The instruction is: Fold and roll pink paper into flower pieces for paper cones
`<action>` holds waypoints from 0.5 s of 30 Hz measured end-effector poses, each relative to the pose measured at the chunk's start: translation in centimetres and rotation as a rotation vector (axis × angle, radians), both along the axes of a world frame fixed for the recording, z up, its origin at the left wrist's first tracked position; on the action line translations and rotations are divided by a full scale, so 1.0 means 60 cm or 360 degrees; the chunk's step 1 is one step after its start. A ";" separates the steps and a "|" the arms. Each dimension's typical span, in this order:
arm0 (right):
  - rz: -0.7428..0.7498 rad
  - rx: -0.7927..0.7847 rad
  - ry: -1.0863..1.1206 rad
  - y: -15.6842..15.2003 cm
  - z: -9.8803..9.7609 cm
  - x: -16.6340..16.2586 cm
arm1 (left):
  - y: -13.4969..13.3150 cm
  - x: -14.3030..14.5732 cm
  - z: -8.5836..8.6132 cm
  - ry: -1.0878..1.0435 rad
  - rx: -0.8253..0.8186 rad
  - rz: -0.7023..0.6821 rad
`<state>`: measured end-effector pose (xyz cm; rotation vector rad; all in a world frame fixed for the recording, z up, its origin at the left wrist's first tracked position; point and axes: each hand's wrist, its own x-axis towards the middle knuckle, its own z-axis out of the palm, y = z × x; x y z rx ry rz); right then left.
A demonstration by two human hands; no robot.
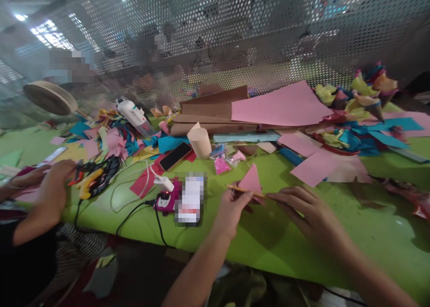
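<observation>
My left hand (231, 206) is closed in a pinch on a small pink paper triangle (251, 181) held just above the green table (208, 240). A thin wooden stick (243, 190) runs across the triangle's lower edge. My right hand (304, 206) reaches in from the right with fingers stretched toward the stick's right end and touching it; I cannot make out whether they grip it.
Another person's hands (50, 181) work at the left beside a yellow and black tool (92, 181). A paper cone (199, 141), a phone (175, 155), a white bottle (134, 114), brown cardboard (215, 108), pink sheets (278, 104) and coloured scraps crowd the back. Cables lie near the front edge.
</observation>
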<state>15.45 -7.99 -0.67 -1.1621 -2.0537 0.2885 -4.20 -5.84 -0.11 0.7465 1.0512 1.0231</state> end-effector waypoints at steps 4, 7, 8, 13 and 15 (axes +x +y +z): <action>0.0002 0.0065 -0.0049 -0.001 -0.006 0.003 | 0.001 0.001 0.000 -0.0030 -0.0012 -0.0022; 0.0007 0.0102 -0.0089 -0.001 -0.007 0.004 | 0.001 0.000 0.001 -0.0006 0.0003 -0.0030; 0.0007 0.0121 -0.0107 -0.001 -0.007 0.003 | 0.001 0.000 0.001 -0.0006 0.0005 -0.0028; 0.0011 0.0231 -0.0192 -0.002 -0.009 -0.005 | 0.001 0.002 -0.002 -0.0067 0.0000 -0.0010; 0.0017 0.0264 -0.0219 -0.002 -0.011 -0.008 | 0.001 0.003 -0.003 -0.0097 -0.0016 -0.0008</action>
